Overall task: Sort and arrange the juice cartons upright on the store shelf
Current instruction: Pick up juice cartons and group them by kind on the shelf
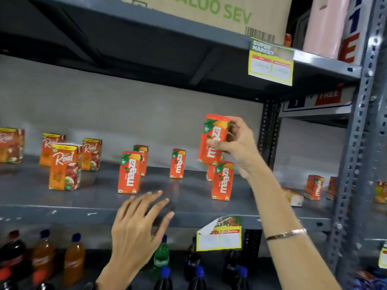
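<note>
One red-orange Maaza juice carton (213, 140) is up in the air, pinched near its middle between the thumb and curled fingers of the right hand (236, 141), held upright above the grey metal shelf (188, 197) and just over two more Maaza cartons (222, 181) standing at the shelf's right end. The left hand (138, 225) hovers low in front of the shelf edge, fingers spread and holding nothing.

Further left stand three other Maaza cartons (130, 172), loosely spaced, and beyond them a cluster of orange-and-white Real juice cartons (65, 167), all upright. Past the perforated steel upright (354, 155), in the next bay, more cartons (314, 187) sit untidily, one apparently lying flat.

It looks to me like the placing step: a Maaza carton picked up and waiting for its spot. The next move, I'd guess, calls for lowering it squarely beside its own kind, label forward, with enough clearance not to knock the neighbours underneath, while the free hand steadies or closes up the gaps.
</note>
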`<state>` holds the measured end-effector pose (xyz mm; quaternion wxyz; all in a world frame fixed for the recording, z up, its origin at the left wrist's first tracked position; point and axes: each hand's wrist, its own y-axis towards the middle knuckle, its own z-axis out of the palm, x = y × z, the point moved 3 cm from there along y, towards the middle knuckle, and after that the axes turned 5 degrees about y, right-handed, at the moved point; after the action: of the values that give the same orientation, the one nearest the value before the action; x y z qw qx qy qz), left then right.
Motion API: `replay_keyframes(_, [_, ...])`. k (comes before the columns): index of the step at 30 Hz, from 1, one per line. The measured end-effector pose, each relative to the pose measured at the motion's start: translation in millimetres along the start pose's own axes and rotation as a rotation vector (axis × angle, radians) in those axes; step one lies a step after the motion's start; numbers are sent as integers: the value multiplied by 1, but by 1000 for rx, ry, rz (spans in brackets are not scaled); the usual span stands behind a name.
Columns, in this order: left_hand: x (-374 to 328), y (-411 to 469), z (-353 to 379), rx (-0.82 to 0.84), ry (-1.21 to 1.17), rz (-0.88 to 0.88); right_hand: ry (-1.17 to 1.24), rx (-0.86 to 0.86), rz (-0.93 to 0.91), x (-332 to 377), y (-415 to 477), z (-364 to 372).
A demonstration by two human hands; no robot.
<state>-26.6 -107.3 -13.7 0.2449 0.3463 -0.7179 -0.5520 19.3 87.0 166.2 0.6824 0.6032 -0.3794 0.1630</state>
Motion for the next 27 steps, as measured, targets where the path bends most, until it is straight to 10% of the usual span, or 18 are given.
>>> replay_keyframes(16, [19,-12,8,53,10,78,-108,95,376,-110,-5,67])
replay_keyframes(27, [6,-5,4,-17,-82,-7,-285,22,63,-71,-27,48])
